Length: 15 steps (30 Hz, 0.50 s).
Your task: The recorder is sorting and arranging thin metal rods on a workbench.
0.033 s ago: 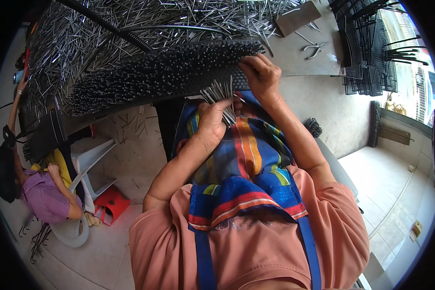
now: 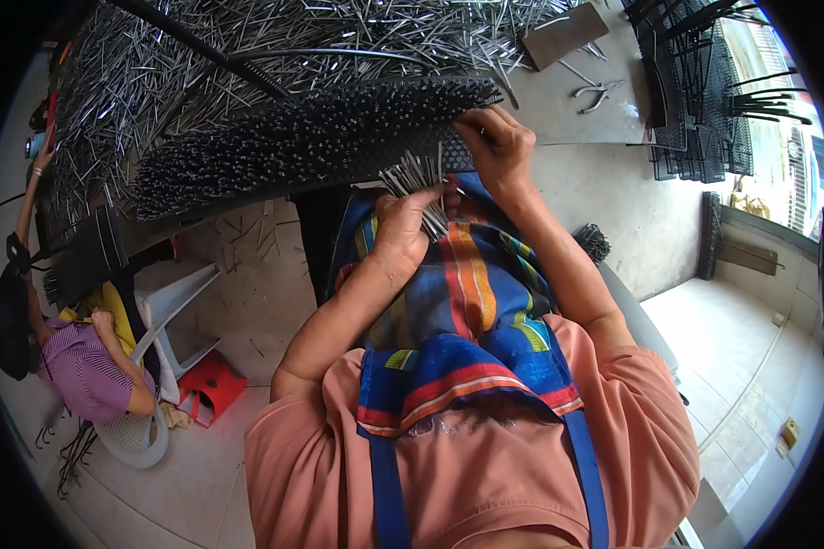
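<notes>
Currently your left hand (image 2: 403, 224) is clamped around a bundle of metal pins (image 2: 421, 183) just under the black studded board (image 2: 311, 137), and your right hand (image 2: 499, 142) pinches the board's near right edge, fingers closed on it. Risk: the pins fan out loosely above your fist, so a slackened grip would likely spill them onto the striped apron (image 2: 467, 311). Loose pins heaped on the workbench (image 2: 577, 101) crowd the board's far side; pliers (image 2: 598, 91) lie right. Open room: only your lap.
</notes>
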Each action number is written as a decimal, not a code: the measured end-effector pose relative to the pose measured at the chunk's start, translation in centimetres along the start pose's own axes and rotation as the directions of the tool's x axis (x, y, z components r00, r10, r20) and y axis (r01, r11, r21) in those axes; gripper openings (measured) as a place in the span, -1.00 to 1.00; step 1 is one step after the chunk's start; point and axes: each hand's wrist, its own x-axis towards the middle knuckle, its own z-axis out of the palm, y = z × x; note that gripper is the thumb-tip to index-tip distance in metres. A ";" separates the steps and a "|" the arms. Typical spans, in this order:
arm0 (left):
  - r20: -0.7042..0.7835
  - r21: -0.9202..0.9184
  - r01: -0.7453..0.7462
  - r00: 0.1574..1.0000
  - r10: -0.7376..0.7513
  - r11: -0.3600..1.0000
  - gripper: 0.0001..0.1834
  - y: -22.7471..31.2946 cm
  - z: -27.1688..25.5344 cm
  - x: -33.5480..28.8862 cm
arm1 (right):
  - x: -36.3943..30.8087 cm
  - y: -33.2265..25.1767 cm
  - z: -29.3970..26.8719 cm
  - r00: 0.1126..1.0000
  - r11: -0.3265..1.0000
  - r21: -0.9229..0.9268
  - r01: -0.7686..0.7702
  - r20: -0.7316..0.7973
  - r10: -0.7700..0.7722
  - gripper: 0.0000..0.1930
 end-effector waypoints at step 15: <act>-0.010 0.086 0.030 1.000 -0.030 0.996 -0.83 -1.4 -0.6 0.3 | 0.8 0.5 -1.7 0.915 0.763 0.597 -0.247 -0.114 0.386 -0.96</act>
